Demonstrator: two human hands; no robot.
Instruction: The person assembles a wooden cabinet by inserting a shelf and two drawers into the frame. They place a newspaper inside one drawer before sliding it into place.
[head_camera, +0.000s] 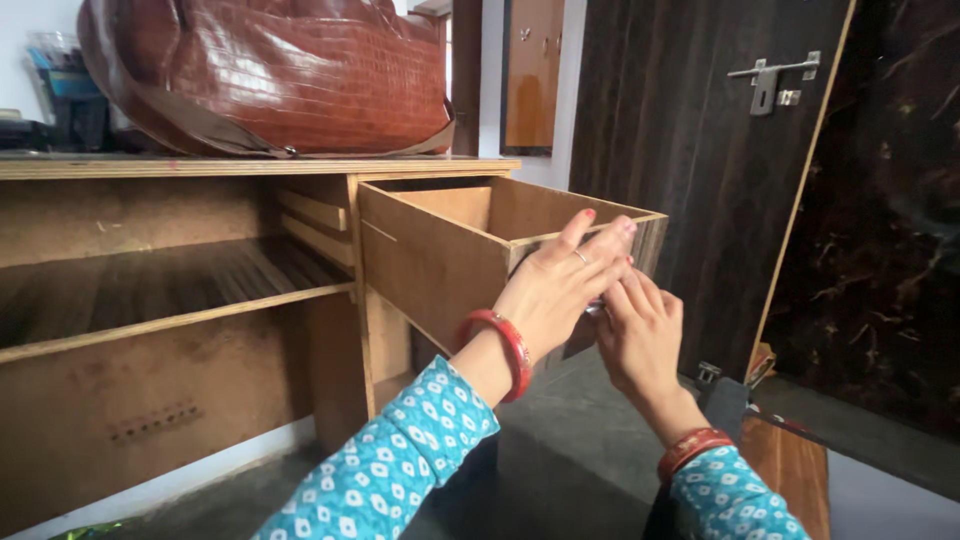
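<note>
Room: dark wood-grain door (690, 150) w/ a metal slide latch (770, 78) at upper right, dark marbled panel (890, 220) beyond it, white wall at left, grey floor (580, 440) below.

Light brown chipboard bench (200, 167) fills the left half. Flat top, open shelf (150, 290) under it, solid panel lower down w/ a patch of small holes. Shelf surface looks bare and dusty.

On bench top: large glossy brown croc-pattern leather bag (270, 70), strap hanging over the front edge. Clear plastic container w/ blue bits (60, 85) just beside it, far left; contents too blurred to tell.

Open-top plywood drawer (440, 250) is pulled well out of the bench's right side, sticking toward camera. Inside looks bare as far as visible; bottom hidden.

Left hand (560, 285), ring on a finger, red nails: fingers (590, 235) laid flat over the drawer's front top corner, curled around the edge, gripping it. Red bangle (500, 350) on wrist, teal white-dotted sleeve (390, 470).

Right hand (640, 335) just beside and below the left, touching it, at the drawer front. Fingers bent in around a small shiny piece (596, 310), prob. metal; can't tell what it is or how firmly it's held. Red bangle on this wrist too.

Low right: small wooden stool-like piece (790, 465) w/ a dark object on it, unclear.
</note>
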